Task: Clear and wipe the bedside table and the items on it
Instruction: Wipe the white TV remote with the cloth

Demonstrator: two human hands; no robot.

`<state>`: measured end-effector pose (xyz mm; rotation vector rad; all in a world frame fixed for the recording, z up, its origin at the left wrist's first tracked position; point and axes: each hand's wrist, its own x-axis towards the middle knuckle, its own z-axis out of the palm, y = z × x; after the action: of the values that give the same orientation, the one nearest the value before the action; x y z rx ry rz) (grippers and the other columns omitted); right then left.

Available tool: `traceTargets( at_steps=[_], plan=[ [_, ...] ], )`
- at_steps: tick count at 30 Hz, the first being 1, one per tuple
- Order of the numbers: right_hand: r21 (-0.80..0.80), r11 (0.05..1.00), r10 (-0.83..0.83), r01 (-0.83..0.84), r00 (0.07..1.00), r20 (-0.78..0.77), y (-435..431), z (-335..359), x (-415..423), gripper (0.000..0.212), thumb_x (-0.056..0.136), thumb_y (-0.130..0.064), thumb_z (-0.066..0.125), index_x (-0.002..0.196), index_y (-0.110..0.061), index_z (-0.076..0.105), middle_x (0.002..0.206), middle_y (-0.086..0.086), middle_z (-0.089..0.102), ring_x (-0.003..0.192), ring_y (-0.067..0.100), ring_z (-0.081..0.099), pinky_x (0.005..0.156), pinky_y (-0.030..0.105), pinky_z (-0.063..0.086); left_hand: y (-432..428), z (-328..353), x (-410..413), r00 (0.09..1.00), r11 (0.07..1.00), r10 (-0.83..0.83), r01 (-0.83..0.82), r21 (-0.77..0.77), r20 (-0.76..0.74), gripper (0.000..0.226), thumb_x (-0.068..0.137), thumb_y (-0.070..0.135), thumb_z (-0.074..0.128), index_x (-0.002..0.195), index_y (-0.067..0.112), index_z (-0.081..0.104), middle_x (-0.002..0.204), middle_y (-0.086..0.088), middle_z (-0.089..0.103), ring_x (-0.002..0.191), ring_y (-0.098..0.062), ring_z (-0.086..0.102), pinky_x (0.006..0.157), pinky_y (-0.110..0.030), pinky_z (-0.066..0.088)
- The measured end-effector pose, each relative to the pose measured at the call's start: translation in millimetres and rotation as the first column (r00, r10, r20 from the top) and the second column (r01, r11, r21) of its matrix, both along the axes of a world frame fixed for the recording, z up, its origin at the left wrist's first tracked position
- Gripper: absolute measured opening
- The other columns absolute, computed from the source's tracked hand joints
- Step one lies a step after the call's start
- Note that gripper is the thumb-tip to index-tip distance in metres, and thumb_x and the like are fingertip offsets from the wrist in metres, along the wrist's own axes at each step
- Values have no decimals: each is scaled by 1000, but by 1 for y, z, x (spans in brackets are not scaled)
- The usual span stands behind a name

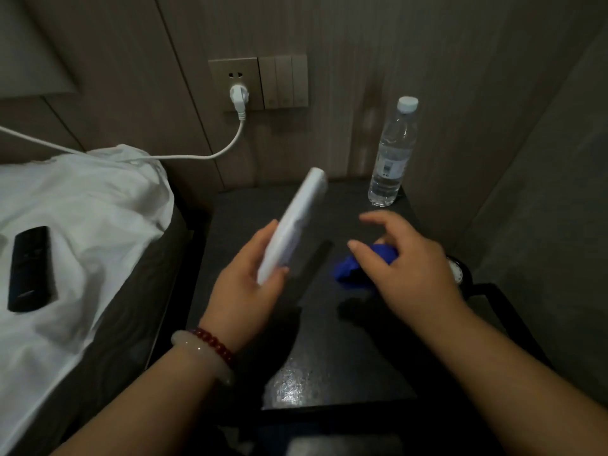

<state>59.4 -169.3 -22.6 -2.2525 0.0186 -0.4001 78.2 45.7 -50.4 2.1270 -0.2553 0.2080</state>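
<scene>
**White device lifted, blue cloth in the other hand**

We see the left hand point(250, 284) holding a slim white rectangular device point(292, 225) above the dark bedside table point(296, 340), clear of the top. The device is tilted, far end up twd the wall and near end in the palm. The thumb lies along its left edge and the fingers curl round from below, w/ one fingertip showing at the lower right edge. We can't tell if it's a phone or a remote.

The right hand point(408, 268) is over the middle-right of the table w/ a crumpled blue cloth point(348, 274) bunched under the palm. Two digits, prob. index and thumb, stick out fwd and are spread apart. The remaining fingers are tucked in around the cloth. We can't tell whether the cloth touches the tabletop.

A clear plastic water bottle point(391, 153) w/ a white cap stands upright at the back right corner of the table, next to the wall. A small round object point(455, 269) sits at the table's right edge, partly hidden behind the right hand.

To the left, a black remote control point(31, 268) lies flat on the rumpled white bed sheet point(98, 209). On the wall, a white plug point(239, 95) sits in a socket beside a grey switch panel point(283, 82), and its white cable point(184, 157) runs off over the bed. The left wrist carries a dark red bead bracelet point(214, 343) and a pale bangle point(200, 353).
</scene>
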Motion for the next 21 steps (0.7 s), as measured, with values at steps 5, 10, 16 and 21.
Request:
traceTargets(
  at_steps=[5,10,16,21],
  plan=[
    [-688,710,36,-149,984,-175,-5,-8,42,86,93,-40,54,144,-58,-13,164,0,4,89,26,65,60,33,53,6,-7,43,938,862,-326,243,445,120,59,85,24,54,143,18,42,136,-4,54,119,-9,48,107,-12,29],
    [-721,692,30,24,998,63,-12,-47,87,58,81,-22,70,137,-26,54,148,18,44,62,33,64,47,31,47,5,-21,94,905,706,-424,307,639,34,57,92,50,40,144,30,36,136,-1,48,119,-16,48,100,-39,46],
    [-828,560,-11,-11,1000,-20,-10,-61,143,51,74,-12,74,124,-10,62,119,18,65,73,36,69,53,37,53,-5,-34,154,891,634,-449,261,728,71,55,96,36,48,146,18,37,136,-13,51,116,-28,51,99,-40,43],
    [-852,523,-77,-15,995,-64,-1,-64,183,56,92,-10,50,147,-11,36,144,16,45,101,34,64,67,39,50,-16,-47,206,929,592,-365,178,786,64,60,95,33,50,150,19,31,140,-11,47,121,-32,46,99,-45,41]
  ],
)
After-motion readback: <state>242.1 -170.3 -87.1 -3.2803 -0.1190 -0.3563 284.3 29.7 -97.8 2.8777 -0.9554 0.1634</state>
